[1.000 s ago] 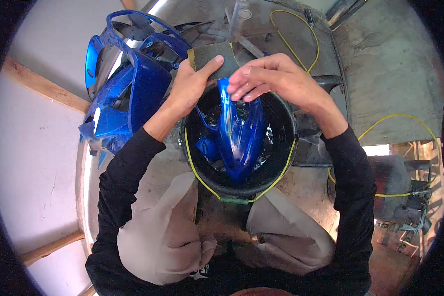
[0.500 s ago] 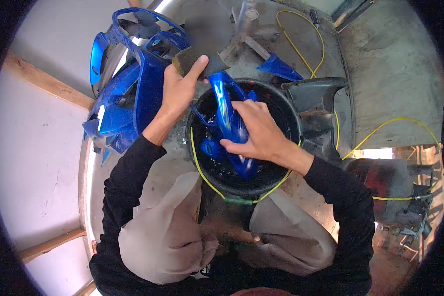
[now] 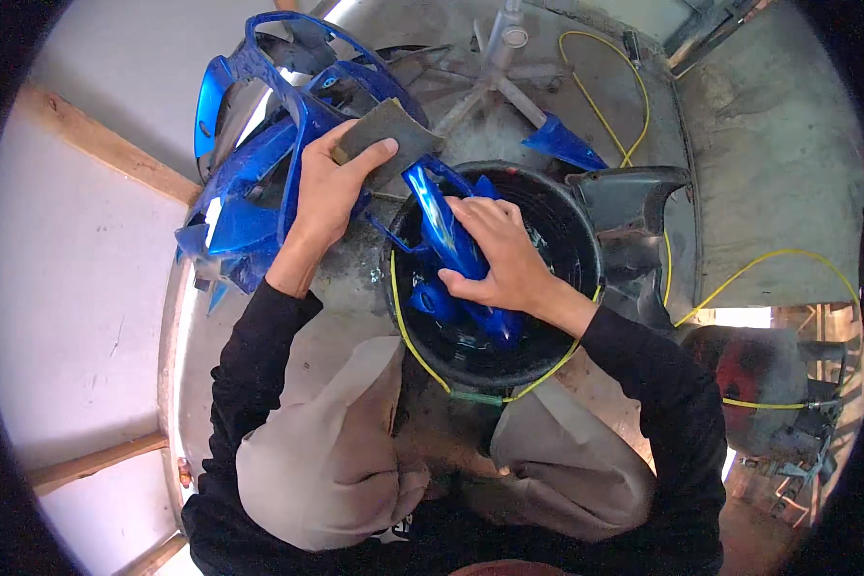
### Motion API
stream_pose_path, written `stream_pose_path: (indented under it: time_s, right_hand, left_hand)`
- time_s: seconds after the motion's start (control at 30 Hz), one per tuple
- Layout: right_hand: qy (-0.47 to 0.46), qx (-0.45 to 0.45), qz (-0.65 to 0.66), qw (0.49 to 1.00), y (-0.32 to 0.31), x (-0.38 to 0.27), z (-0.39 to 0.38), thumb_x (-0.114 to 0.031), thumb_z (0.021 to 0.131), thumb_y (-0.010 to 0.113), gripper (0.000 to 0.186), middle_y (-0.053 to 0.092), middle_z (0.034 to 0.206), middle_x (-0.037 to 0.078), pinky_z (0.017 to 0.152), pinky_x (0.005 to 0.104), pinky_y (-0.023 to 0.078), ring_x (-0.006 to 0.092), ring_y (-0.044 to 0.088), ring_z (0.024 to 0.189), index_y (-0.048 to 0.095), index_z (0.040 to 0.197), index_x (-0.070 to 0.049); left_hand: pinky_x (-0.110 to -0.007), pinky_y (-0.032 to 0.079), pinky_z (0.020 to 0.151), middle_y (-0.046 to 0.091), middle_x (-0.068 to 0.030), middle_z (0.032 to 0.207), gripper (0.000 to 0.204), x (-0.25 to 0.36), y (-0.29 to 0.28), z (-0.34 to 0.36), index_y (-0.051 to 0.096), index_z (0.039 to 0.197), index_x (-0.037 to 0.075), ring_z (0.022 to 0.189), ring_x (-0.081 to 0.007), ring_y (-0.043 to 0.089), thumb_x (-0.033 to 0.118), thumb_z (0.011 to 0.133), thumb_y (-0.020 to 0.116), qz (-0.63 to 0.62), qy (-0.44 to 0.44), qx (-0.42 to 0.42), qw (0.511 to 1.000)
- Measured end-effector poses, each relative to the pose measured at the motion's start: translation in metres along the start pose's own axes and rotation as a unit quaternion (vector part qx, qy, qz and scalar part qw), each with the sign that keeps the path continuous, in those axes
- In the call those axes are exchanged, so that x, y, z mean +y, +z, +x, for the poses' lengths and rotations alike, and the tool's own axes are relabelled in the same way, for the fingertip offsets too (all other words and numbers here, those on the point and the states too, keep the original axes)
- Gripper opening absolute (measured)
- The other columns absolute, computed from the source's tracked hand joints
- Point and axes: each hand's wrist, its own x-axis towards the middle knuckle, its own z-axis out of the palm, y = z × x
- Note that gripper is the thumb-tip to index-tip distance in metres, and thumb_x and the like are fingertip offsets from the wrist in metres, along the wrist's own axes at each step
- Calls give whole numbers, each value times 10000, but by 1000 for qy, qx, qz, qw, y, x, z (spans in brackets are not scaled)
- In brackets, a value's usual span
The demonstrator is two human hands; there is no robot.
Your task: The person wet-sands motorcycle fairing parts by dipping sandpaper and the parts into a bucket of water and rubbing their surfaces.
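Note:
My left hand (image 3: 331, 187) is closed on a square grey-brown abrasive sheet (image 3: 394, 134), just left of the upper end of a glossy blue plastic panel (image 3: 430, 206). My right hand (image 3: 499, 264) wraps round that panel, which lies tilted inside a black bucket (image 3: 562, 346) with dark liquid. Smaller blue pieces (image 3: 432, 302) sit in the bucket beneath and beside it. The bucket stands between my knees, its yellow handle hanging toward me.
A stack of blue fairing parts (image 3: 240, 230) lies at left, beside a white panel wall. Behind are a metal stand (image 3: 499, 72), a small blue piece (image 3: 562, 144) and yellow hoses (image 3: 638, 106). Black plastic parts (image 3: 624, 202) and a compressor-like machine (image 3: 768, 365) are at right.
My right hand has come down from the panel's upper end to wrap round its middle. My left hand, with the sheet, has moved leftward, away from the bucket.

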Motion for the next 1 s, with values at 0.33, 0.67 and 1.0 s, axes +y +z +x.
stream_pose_path:
  time_s: [0.33,0.67,1.0]
  right_hand:
    - [7,-6,8,1000,-1,-4,-3,-453,836,805,912,562,1469,215,1171,540,312,379,493,1418,464,1548,5]
    - [13,8,-2,1000,6,-2,-14,-471,848,800,943,535,1510,216,1207,540,280,371,457,1473,433,1575,5]
    - [9,19,24,999,6,-4,-10,-429,810,835,906,556,1471,203,1184,528,302,368,483,1442,478,1524,-1]
  left_hand:
    - [-346,532,1003,793,-94,1175,249,-2,-19,-4,724,1109,31,1146,-191,728,-58,877,737,129,247,-33,960]
    - [-459,511,1020,728,-108,1295,466,-14,-2,-46,746,1177,55,1242,-314,692,-56,730,679,388,452,-205,777]
    - [-465,449,1083,726,-64,1396,409,-24,-19,-31,724,1252,127,1343,-311,663,114,845,687,422,454,-166,767]
